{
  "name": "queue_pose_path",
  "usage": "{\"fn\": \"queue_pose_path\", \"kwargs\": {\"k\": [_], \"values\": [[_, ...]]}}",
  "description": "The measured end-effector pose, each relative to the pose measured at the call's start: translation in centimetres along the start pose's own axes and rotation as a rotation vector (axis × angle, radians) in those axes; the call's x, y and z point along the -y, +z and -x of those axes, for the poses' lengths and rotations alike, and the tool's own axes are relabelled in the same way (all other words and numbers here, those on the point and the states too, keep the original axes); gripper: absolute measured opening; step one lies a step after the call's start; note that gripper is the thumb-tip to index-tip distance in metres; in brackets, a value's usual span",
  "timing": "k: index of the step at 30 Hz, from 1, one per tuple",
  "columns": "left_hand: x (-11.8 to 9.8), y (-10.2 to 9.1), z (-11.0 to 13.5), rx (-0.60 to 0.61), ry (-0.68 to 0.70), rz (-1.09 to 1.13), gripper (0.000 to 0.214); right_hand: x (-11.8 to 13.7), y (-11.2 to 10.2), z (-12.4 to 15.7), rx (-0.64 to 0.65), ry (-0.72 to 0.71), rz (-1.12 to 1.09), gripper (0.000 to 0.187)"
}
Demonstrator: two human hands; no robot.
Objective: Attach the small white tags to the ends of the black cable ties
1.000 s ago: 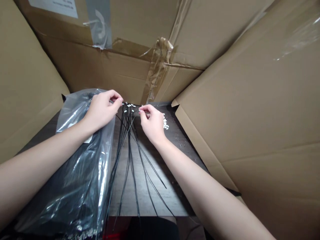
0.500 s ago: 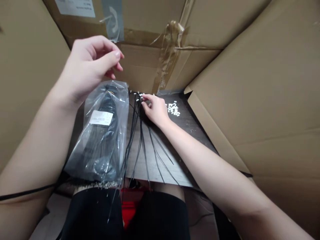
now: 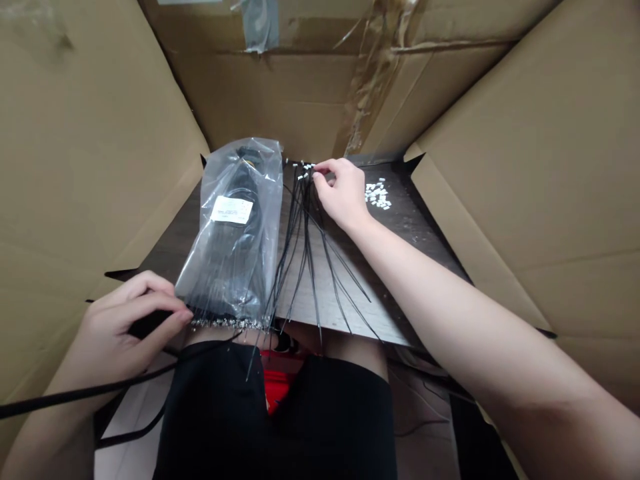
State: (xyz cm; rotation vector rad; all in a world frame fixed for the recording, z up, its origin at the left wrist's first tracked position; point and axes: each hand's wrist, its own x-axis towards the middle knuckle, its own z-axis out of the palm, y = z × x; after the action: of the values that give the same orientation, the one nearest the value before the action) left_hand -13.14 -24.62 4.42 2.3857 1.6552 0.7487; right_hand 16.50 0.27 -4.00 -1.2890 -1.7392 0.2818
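My left hand (image 3: pixel 125 323) is at the near left, thumb and fingertips close together at the left end of a row of bare-tipped wire ends (image 3: pixel 230 323). Whether a wire is between them is too small to tell. These ends stick out of a clear plastic bag (image 3: pixel 193 273) holding a bundle of black wires. At the far side of the table, my right hand (image 3: pixel 345 193) pinches at a small white connector (image 3: pixel 312 167). Several black wires (image 3: pixel 307 247) fan out from there toward the near edge, with more white connectors at their far ends.
A pile of loose white connectors (image 3: pixel 377 195) lies right of my right hand on the dark table (image 3: pixel 350 293). Cardboard walls (image 3: pixel 310 100) stand at the back and both sides. A black cord (image 3: pixel 90 388) crosses below my left wrist. Something red shows under the table.
My left hand has come down from above the bag to the wire ends at its near edge. My right hand stays at the connectors. The camera view has shifted.
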Motion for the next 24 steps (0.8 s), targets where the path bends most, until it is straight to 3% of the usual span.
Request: {"fn": "queue_pose_path", "kwargs": {"k": [4, 9, 16, 21, 24], "values": [[0.7, -0.1, 1.5, 0.021, -0.024, -0.134, 0.014, 0.0, 0.0, 0.2, 0.002, 0.009, 0.000, 0.015], [0.3, -0.2, 1.3, 0.002, -0.057, -0.212, 0.017, -0.1, 0.0, 0.3, -0.005, 0.016, -0.021, 0.015], [0.8, -0.2, 1.5, 0.091, -0.082, -0.244, 0.021, -0.1, -0.1, 0.1, 0.014, 0.050, -0.026, 0.015], [1.1, 0.7, 1.5, 0.041, -0.269, -0.297, 0.029, 0.0, -0.2, 0.0, 0.036, 0.065, -0.026, 0.015], [1.0, 1.1, 1.5, 0.066, -0.440, -0.180, 0.030, 0.1, -0.2, 0.1, 0.032, 0.063, -0.030, 0.015]]}}
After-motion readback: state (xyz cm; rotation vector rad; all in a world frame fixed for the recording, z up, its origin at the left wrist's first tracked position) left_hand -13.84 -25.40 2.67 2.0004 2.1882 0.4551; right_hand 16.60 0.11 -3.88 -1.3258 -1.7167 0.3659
